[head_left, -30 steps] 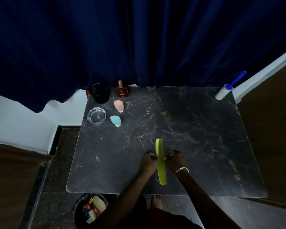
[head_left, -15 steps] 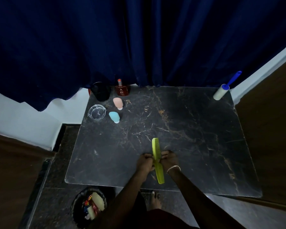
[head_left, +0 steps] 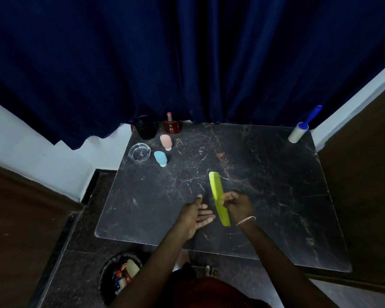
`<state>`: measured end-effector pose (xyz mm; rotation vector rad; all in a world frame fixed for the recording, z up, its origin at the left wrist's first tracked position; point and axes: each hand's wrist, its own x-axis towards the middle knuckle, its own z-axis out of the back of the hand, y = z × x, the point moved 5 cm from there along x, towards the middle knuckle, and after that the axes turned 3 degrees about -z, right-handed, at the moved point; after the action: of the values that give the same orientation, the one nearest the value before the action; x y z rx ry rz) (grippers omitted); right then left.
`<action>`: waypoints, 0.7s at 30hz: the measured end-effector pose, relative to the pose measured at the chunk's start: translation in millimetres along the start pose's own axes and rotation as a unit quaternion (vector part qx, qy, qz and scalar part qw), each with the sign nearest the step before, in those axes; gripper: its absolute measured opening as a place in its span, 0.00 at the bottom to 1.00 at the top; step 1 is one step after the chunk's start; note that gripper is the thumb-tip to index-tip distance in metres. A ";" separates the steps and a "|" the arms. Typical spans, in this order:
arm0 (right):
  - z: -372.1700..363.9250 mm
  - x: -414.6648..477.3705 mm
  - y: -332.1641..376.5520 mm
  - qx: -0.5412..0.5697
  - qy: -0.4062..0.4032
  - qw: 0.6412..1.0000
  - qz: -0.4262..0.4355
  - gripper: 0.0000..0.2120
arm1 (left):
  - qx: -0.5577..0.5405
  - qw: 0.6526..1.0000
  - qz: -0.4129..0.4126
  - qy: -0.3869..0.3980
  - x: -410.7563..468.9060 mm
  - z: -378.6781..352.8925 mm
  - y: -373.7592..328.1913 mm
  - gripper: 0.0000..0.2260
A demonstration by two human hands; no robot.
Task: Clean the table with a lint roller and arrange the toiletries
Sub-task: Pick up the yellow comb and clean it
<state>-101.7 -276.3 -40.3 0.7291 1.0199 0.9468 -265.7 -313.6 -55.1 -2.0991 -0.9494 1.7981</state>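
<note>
A lime-green comb [head_left: 217, 192] is held above the near middle of the black marble table [head_left: 265, 174], with my right hand [head_left: 238, 203] shut on its middle. My left hand [head_left: 197, 213] is just left of the comb, fingers spread and apart from it. At the far left corner stand a pink bottle [head_left: 166, 141], a light blue bottle [head_left: 160, 158], a red perfume bottle [head_left: 171, 125], a black cup [head_left: 145, 127] and a clear glass ashtray [head_left: 139, 151]. The lint roller [head_left: 300, 130], white with a blue handle, lies at the far right corner.
A dark blue curtain [head_left: 187, 58] hangs behind the table. A black bin [head_left: 118, 278] with items in it stands on the floor at the table's near left. White walls and dark wood panels flank both sides.
My left hand has let go of the comb and opened; the right hand alone holds it now. The comb has tilted slightly.
</note>
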 end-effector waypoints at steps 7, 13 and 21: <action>21.0 -10.0 59.7 -0.031 -0.003 0.972 0.232 0.10 | 0.011 0.994 -0.084 0.071 -35.7 -19.9 -55.9 0.07; 22.3 -15.9 75.9 -0.011 -0.022 0.957 0.288 0.18 | 0.063 0.985 -0.149 0.064 -43.2 -25.5 -71.8 0.04; -2.3 9.6 59.0 0.097 0.033 0.990 0.098 0.15 | 0.097 0.976 -0.197 -0.004 -14.0 -16.4 -84.9 0.06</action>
<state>-119.5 -242.7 5.7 0.9795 1.1229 1.0553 -278.6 -252.8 6.7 -1.6486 -1.0564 1.6216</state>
